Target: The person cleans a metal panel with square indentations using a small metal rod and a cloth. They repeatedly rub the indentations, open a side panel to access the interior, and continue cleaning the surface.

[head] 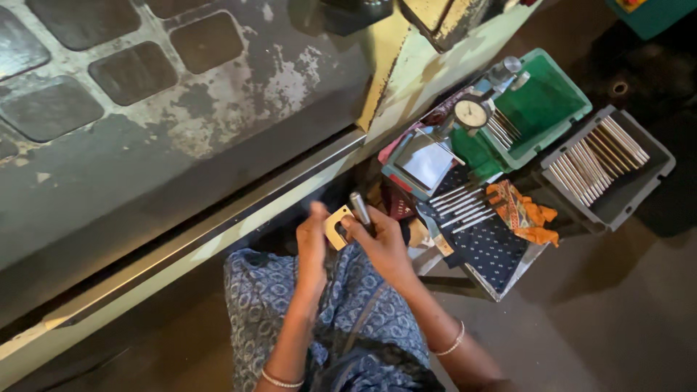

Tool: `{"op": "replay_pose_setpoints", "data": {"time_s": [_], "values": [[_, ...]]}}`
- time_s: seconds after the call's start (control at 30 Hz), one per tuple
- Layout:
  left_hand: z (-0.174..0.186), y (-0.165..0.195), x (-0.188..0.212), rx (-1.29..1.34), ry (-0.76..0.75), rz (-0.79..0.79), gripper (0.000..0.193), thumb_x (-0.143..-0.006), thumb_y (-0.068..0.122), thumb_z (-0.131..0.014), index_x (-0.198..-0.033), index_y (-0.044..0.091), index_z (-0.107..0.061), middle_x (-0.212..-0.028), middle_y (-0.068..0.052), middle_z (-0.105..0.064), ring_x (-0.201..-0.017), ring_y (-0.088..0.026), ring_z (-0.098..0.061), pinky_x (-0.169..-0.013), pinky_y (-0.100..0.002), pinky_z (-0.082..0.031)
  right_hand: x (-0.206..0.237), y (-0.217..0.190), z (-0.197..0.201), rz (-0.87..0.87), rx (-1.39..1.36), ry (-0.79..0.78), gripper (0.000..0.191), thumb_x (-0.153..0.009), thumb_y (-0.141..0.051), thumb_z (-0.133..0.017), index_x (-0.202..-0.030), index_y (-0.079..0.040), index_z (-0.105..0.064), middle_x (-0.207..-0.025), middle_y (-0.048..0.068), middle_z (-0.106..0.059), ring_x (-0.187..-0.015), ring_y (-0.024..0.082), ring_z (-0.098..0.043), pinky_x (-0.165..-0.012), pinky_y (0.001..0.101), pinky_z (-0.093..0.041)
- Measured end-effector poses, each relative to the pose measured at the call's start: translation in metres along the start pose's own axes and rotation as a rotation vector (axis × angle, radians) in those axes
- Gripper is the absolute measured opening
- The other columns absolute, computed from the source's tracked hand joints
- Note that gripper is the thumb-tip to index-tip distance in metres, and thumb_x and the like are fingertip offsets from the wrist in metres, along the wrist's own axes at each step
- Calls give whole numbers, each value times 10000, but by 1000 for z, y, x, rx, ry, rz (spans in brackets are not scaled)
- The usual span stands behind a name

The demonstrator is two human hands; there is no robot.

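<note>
Left hand [314,236]: fingers closing on a flat metal gauge plate [337,226] | Right hand [381,243]: fingers gripping a steel pin [359,208] at the plate, above my lap | Grey tray [610,168] of rods lying nearby

Green tray [552,109], grey tray [617,199], orange patterned cloth [526,214]

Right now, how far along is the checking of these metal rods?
Looks partway. A grey tray already holds a full row of rods, though checked or not, I cannot tell. In hand: right hand holds one rod, left hand a flat gauge plate. Loose rods on the dotted cloth seem left.
</note>
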State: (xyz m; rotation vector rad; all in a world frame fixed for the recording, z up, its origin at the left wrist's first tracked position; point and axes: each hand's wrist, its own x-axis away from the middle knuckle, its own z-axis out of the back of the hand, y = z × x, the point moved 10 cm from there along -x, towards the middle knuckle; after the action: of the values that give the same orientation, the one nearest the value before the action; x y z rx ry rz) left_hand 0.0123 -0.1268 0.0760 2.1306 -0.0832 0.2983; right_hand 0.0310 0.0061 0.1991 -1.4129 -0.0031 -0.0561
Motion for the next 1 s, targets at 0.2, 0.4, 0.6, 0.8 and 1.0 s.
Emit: {"op": "replay_pose_setpoints", "data": {"time_s": [0.2, 0.4, 0.6, 0.8, 1.0], "values": [[-7, -62, -21, 868, -199, 256, 310, -1060, 406, -668, -945, 118, -653, -774, -9, -630, -699, -161, -616, -644, -314, -512, 27, -45, -8, 327, 548, 106, 174, -865, -135, -762, -975, -39, -667, -829, 123, -662, -696, 278, -657, -587, 364, -514], [-4, -87, -26, 729, 38, 306, 331, -987, 417, -625, -1068, 96, -640, -1107, -140, -746, -961, -231, -717, -832, -333, -553, 40, -57, -29, 451, 699, 90, 235, -839, -136, -751, -1007, -55, -608, -976, 150, -663, -827, 384, -675, -640, 454, -528], [-9, -64, -22, 502, 29, 161, 392, -1045, 399, -595, -1184, 34, -563, -1100, -218, -743, -930, -255, -696, -848, -353, -554, 24, -41, -16, 267, 628, 13, 291, -880, -236, -771, -1067, -61, -633, -937, 156, -651, -808, 399, -674, -624, 467, -521], [-31, -61, -13, 461, -20, 109, 478, -1030, 455, -508, -1265, 40, -542, -1269, -224, -695, -1110, -286, -692, -976, -418, -538, -1, -5, 21, 236, 709, 62, 229, -891, -249, -760, -988, -57, -679, -860, 153, -677, -760, 365, -679, -606, 437, -507], [-51, -74, -18, 347, -101, 202, 462, -1018, 400, -552, -1415, 168, -515, -1456, -89, -573, -1281, -218, -529, -1031, -408, -430, -50, 77, 102, -35, 323, 8, 204, -965, -261, -676, -986, -62, -721, -746, 85, -724, -660, 147, -700, -596, 356, -524]]}}
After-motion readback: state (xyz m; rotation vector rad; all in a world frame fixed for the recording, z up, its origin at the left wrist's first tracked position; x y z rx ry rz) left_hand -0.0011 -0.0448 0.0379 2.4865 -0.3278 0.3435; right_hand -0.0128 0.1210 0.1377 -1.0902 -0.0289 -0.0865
